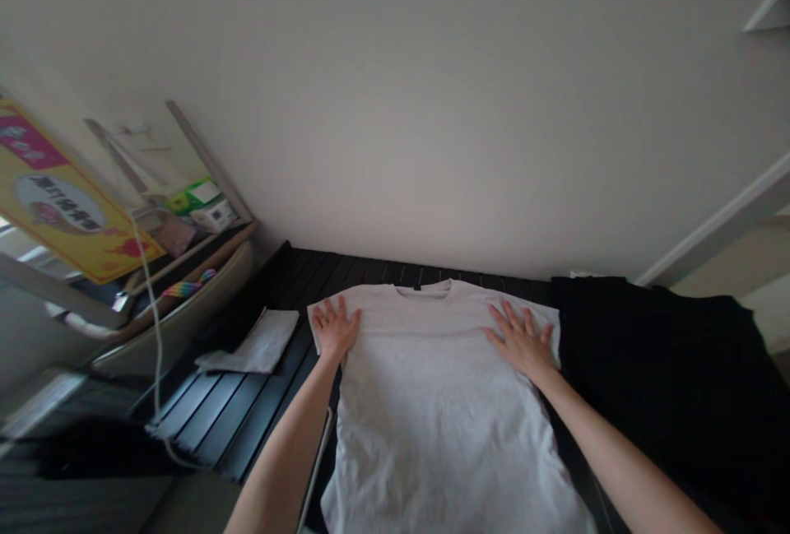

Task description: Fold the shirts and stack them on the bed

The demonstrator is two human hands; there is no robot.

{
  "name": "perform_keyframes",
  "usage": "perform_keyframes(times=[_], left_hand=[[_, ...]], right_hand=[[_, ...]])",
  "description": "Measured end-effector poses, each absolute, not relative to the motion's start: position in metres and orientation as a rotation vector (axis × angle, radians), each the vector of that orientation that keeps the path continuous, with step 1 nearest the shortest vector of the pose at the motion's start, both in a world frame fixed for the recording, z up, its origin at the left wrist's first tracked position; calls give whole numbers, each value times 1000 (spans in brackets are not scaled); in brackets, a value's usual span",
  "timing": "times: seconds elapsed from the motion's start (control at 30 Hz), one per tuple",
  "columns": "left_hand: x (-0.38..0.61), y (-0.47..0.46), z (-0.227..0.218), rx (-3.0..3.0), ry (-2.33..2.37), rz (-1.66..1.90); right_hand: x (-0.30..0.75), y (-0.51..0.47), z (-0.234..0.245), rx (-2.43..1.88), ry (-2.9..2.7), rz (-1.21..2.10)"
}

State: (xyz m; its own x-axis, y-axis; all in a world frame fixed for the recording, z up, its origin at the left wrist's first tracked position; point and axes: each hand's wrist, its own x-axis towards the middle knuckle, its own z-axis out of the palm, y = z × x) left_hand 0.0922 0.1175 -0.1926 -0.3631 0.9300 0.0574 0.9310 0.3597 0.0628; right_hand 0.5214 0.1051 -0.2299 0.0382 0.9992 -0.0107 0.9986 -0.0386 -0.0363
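A light grey T-shirt [432, 402] lies spread flat on a black slatted surface [247, 410], collar toward the wall. My left hand [335, 327] rests flat on the shirt's left shoulder and sleeve, fingers spread. My right hand [522, 338] lies flat on the right shoulder, fingers spread as well. Neither hand holds anything.
A small folded white cloth [262, 343] lies left of the shirt. A pile of black fabric [666, 369] covers the surface on the right. At the left stand a cluttered shelf with boxes [203, 205], a yellow sign [55, 197] and a hanging white cable [154, 312]. A plain wall is behind.
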Motion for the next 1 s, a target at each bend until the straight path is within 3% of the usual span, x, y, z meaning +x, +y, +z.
perform_keyframes(times=[0.27,0.43,0.73,1.0], left_hand=[[91,109,-183,-1838,-2540,-344],[84,98,-170,-1486,-2754,-443],[63,76,-165,-1797,-2793,-335],[82,67,-138,-1942,-2727,-407]], right_hand=[[496,94,-200,-2399,-2014,146],[422,27,-164,-1999,-2131,72],[280,-162,-170,-873,-2595,883],[264,-181,-156,-864,-2632,1121]])
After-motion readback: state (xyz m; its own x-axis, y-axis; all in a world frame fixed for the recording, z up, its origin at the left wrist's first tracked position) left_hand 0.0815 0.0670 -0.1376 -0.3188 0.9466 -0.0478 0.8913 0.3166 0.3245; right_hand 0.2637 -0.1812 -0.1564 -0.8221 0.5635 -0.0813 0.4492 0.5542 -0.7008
